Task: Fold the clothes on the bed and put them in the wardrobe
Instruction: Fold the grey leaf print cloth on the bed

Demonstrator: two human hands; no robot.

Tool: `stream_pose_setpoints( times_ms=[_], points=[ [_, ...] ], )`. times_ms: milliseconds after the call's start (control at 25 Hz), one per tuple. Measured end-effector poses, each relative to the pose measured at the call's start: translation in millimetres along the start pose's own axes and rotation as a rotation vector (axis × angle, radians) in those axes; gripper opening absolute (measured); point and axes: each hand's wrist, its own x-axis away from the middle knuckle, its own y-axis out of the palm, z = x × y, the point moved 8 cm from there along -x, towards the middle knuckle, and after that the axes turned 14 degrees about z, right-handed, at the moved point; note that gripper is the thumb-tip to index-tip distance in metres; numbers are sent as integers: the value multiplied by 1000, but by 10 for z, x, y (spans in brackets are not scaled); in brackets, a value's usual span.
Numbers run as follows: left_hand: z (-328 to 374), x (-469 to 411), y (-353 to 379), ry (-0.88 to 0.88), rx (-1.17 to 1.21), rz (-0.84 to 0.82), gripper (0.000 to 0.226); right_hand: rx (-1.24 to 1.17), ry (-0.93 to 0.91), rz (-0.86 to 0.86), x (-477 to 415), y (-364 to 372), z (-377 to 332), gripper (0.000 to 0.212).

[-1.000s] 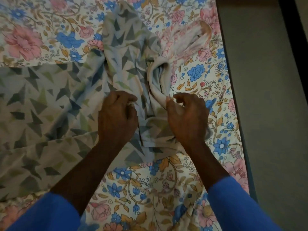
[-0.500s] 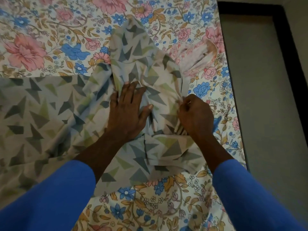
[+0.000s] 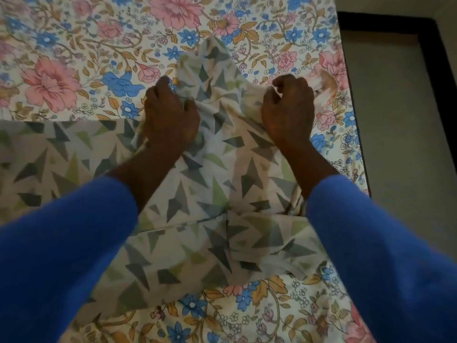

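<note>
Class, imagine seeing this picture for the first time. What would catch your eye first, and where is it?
In the middle, the left hand and right hand each grip a bunched-up cloth printed with grey and green triangles. It lies on a bright flowered bedsheet that shows above and below it. Blue sleeves frame the bottom corners.

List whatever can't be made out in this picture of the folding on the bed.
Head view only:
- Patterned cloth: it runs off the left edge, and the blue sleeves cover its near part, so its type and full shape are unclear.
- Left hand and right hand: the fingertips are buried in the gripped cloth.
- Pale bunch beyond the right hand: blurred and half hidden by that hand.
- Wardrobe: outside the frame.
</note>
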Motion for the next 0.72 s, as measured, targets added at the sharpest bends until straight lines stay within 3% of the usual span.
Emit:
stream_pose_setpoints(
  times_ms=[120,160,280,320,440,560,640,720],
  points=[
    [-30,-545,305,-416,135,-217,66,208,22,-333,-242,601,-30,44],
    [-1,-669,407,-496,229,-275,63,201,48,-315,-312,642,-3,37],
    [153,-945,561,-456,361,-278,11,28,317,-73,-520,455,276,21],
    [206,-971,570,-426,365,-288,6,24,345,-44,-535,423,342,20],
    [143,-923,690,-503,340,-453,25,21,289,-98,-532,479,290,27],
    [138,-820,735,-670,431,-661,19,-70,308,-293,-558,637,159,41],
    [231,-847,625,-731,551,-609,10,-117,346,-282,-618,597,82,30],
    [335,-861,377,-690,639,-423,10,-203,373,-184,-613,378,-25,9]
  ],
)
